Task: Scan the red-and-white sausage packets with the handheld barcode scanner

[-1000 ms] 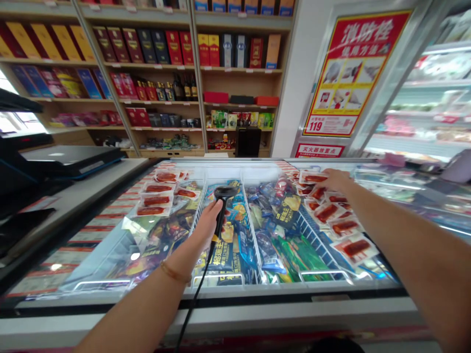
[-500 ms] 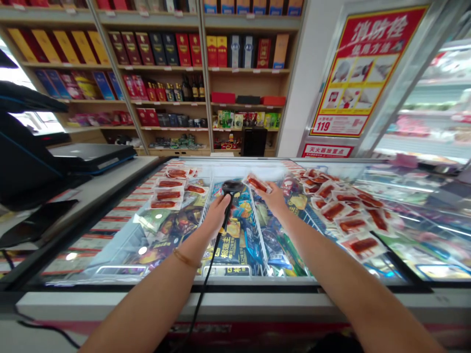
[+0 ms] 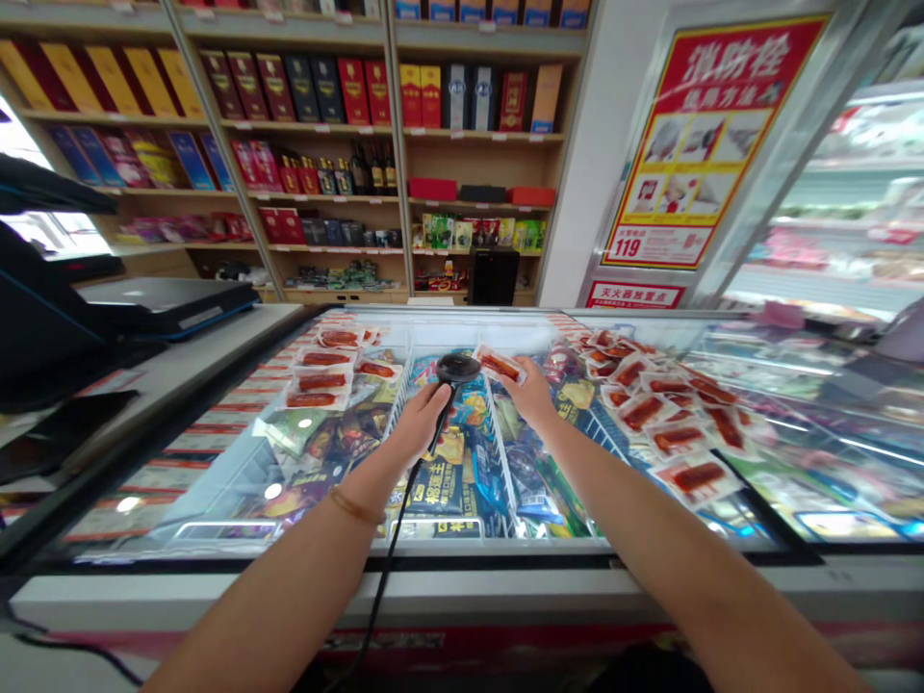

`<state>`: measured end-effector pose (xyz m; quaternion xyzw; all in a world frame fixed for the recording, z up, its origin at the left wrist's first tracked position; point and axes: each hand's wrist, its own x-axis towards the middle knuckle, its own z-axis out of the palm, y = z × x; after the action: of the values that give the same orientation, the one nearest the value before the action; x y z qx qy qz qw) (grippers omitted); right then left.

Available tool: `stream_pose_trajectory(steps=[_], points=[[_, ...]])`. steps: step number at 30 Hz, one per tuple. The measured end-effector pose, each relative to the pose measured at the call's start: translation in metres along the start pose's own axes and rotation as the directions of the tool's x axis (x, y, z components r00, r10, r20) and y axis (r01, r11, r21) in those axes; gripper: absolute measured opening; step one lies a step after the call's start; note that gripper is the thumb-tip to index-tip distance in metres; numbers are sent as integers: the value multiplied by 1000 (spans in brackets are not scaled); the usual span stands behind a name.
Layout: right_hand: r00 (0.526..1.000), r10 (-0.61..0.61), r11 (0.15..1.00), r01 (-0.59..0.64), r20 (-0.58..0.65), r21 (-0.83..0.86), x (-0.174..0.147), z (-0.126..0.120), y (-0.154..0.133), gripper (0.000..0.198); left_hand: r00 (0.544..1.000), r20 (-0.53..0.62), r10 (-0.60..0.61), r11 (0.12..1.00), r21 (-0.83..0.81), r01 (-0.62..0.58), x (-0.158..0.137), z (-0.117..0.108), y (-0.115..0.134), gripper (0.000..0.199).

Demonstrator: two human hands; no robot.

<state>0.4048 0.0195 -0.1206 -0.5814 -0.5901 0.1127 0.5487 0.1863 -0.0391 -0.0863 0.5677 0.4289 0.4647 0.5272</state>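
Observation:
My left hand (image 3: 424,416) is wrapped round the handle of a black corded barcode scanner (image 3: 457,368), its head pointing away and to the right. In my right hand (image 3: 530,387) I grip the edge of a clear vacuum pack of reddish-brown sausage (image 3: 500,363). The pack is held close beside the scanner head, above the freezer's glass top. Several like packs (image 3: 318,381) lie spread on the glass to the left. A larger heap of the same packs (image 3: 668,409) lies on the right.
Bagged frozen goods (image 3: 444,481) sit in wire baskets under the glass of the chest freezer (image 3: 505,577). The scanner's cord (image 3: 394,549) runs down over the front edge. A counter with a flat black device (image 3: 166,306) stands left; boxed goods fill shelves (image 3: 310,135) behind.
The right hand's sausage pack and the scanner head have come closer together. The view has shifted slightly; the packs on the glass lie as before.

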Motion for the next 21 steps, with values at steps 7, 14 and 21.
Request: stream_pose_trajectory(steps=[7, 14, 21], points=[[1000, -9, 1000, 9, 3, 7, -1, 1, 1, 37, 999, 35, 5, 1000, 22, -5, 0, -1, 0, 52], [1000, -2, 1000, 2, 20, -22, -1, -1, -3, 34, 999, 40, -2, 1000, 26, 1, -2, -1, 0, 50], [1000, 9, 1000, -10, 22, 14, 0, 3, 5, 38, 983, -182, 20, 1000, -12, -23, 3, -15, 25, 41]])
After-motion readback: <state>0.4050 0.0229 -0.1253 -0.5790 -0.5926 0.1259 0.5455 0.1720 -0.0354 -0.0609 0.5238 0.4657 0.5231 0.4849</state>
